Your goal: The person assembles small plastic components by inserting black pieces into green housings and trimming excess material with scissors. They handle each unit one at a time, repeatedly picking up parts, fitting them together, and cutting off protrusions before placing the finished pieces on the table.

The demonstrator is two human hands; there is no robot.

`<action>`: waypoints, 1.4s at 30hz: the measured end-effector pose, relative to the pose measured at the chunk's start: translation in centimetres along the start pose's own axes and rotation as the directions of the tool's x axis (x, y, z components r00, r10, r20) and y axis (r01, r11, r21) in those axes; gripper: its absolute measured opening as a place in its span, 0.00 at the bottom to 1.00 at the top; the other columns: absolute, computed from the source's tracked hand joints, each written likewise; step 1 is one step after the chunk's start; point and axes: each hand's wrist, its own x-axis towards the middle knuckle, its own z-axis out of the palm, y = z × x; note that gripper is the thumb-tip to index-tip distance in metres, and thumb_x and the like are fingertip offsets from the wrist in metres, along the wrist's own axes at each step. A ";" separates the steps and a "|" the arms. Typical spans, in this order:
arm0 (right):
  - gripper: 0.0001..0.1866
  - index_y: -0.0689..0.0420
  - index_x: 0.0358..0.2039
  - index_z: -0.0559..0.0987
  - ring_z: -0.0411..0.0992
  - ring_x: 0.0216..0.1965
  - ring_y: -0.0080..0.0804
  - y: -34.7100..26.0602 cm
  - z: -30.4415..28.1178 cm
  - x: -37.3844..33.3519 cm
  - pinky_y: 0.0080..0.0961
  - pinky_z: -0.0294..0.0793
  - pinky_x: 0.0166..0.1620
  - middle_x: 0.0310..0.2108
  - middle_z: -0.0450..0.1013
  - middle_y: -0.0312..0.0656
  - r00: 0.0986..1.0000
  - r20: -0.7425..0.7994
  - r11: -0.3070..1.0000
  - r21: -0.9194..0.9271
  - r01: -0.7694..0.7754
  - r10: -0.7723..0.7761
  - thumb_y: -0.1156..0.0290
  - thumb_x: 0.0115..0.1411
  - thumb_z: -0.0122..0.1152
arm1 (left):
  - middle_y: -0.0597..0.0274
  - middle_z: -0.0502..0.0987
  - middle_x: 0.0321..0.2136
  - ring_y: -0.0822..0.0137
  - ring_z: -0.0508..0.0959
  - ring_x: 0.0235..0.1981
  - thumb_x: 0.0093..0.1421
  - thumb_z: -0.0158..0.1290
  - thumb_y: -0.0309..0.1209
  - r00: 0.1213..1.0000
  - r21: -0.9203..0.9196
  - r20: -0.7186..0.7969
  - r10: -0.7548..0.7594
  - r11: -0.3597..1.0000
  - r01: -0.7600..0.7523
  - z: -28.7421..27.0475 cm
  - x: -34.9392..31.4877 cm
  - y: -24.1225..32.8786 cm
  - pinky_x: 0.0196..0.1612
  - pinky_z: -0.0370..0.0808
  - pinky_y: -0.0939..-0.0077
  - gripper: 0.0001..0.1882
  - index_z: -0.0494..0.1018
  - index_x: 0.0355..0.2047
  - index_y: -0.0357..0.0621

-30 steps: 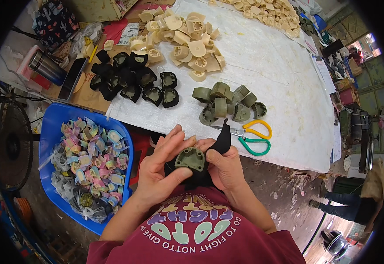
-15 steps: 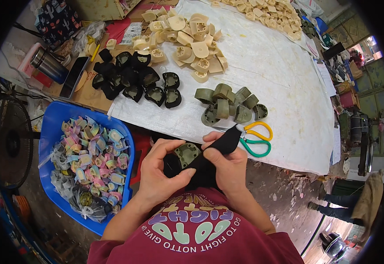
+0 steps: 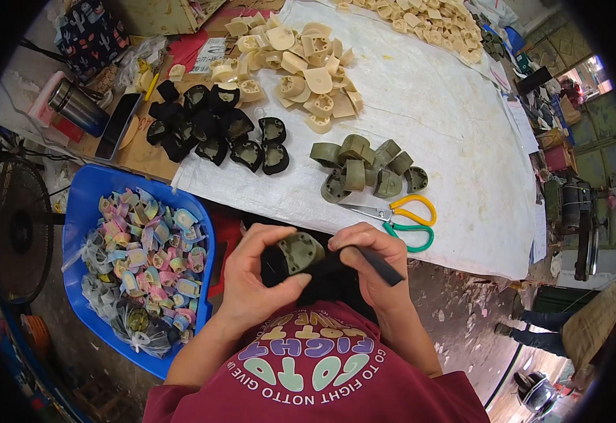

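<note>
An olive-green shoe heel (image 3: 301, 254) with small holes in its face is gripped between the thumb and fingers of my left hand (image 3: 251, 271). Black cloth (image 3: 380, 266) lies around its lower side and runs across to my right hand (image 3: 375, 257). There the thumb and fingers pinch it, and a folded end sticks out to the right. Scissors (image 3: 387, 214) with one yellow and one green handle lie just beyond my right hand at the table edge. Several bare olive heels (image 3: 356, 175) are piled behind them. Farther left sit several heels covered in black cloth (image 3: 209, 123).
Cream heels (image 3: 308, 63) are heaped on the white table sheet (image 3: 435, 141), with another heap at the far end. A blue tub (image 3: 82, 211) of pastel pieces stands at my left. A phone (image 3: 119, 127) and steel flask (image 3: 78, 106) lie beyond it. A person stands at far right.
My right hand has turned and drawn slightly back, so the cloth end now points down to the right and uncovers the scissor blades. The heel in my left hand has tilted.
</note>
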 end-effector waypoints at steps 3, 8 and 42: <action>0.07 0.63 0.34 0.80 0.72 0.39 0.26 0.8 -0.1 0.2 0.20 0.71 0.43 0.37 0.75 0.42 0.997 -0.042 0.994 0.096 -0.059 0.063 0.83 0.53 0.64 | 0.60 0.72 0.39 0.67 0.73 0.42 0.41 0.64 0.25 0.997 0.024 0.069 0.018 1.000 -0.020 0.1 0.1 0.4 0.48 0.68 0.76 0.29 0.72 0.47 0.38; 0.06 0.63 0.33 0.80 0.72 0.38 0.26 0.7 -0.3 1.0 0.21 0.70 0.43 0.37 0.75 0.42 0.974 0.016 0.954 0.199 -0.223 0.224 0.81 0.54 0.64 | 0.58 0.73 0.40 0.65 0.74 0.43 0.40 0.65 0.26 0.986 0.053 0.148 0.079 0.995 -0.088 -0.3 0.3 0.8 0.48 0.69 0.74 0.30 0.72 0.48 0.38; 0.07 0.62 0.34 0.81 0.70 0.40 0.21 0.4 -0.2 1.8 0.19 0.71 0.44 0.43 0.73 0.36 0.948 0.084 0.932 0.173 -0.318 0.308 0.80 0.52 0.66 | 0.60 0.73 0.36 0.67 0.73 0.39 0.42 0.64 0.26 0.981 0.051 0.184 0.056 0.996 -0.067 -0.4 0.5 0.9 0.44 0.69 0.75 0.22 0.73 0.39 0.40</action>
